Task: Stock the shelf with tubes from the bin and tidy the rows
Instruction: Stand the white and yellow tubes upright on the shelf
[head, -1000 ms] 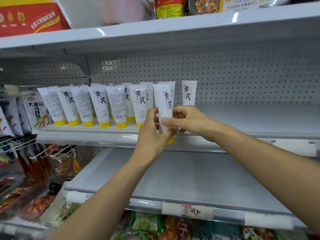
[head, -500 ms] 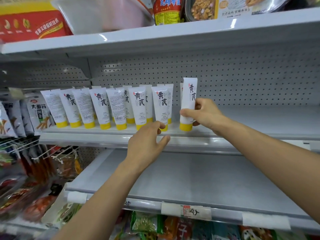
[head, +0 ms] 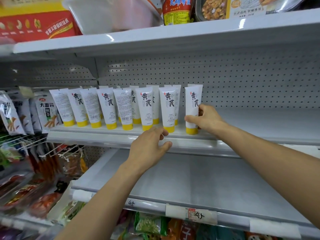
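White with a yellow cap, the tube (head: 191, 103) stands cap-down on the shelf (head: 259, 126) at the right end of the front row (head: 110, 108), long axis upright. My right hand (head: 207, 118) grips it low from the right, thumb across the front. My left hand (head: 149, 145) is loosely curled and holds nothing, at the shelf's front lip just below the neighbour (head: 168, 108). A gap lies between the two tubes, so I judge the right hand should slide its tube leftward.
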Motion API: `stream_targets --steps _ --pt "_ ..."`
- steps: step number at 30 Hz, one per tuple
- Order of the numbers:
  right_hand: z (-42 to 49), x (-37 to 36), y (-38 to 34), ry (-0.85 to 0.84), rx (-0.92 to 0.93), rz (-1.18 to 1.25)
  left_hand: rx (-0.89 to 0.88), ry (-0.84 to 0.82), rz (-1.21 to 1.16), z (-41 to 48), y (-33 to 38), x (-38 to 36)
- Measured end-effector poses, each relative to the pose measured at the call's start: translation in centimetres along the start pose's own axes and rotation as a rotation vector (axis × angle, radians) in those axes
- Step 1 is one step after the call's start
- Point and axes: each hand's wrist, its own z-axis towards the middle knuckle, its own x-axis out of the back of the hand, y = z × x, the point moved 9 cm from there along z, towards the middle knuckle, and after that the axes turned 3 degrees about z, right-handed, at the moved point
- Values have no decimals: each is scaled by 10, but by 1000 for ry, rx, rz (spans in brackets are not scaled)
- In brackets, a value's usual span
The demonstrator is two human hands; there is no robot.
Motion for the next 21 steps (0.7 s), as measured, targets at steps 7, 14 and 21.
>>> stream_targets --steps 7,14,21 --pt "-11 3 -2 -25 -22 -55 3 -37 16 6 3 3" --pt "-66 22 -16 96 187 -337 34 9 -69 -19 9 15" --pt "-128 -42 -11 -144 369 -464 83 -63 -40 -87 -14 0"
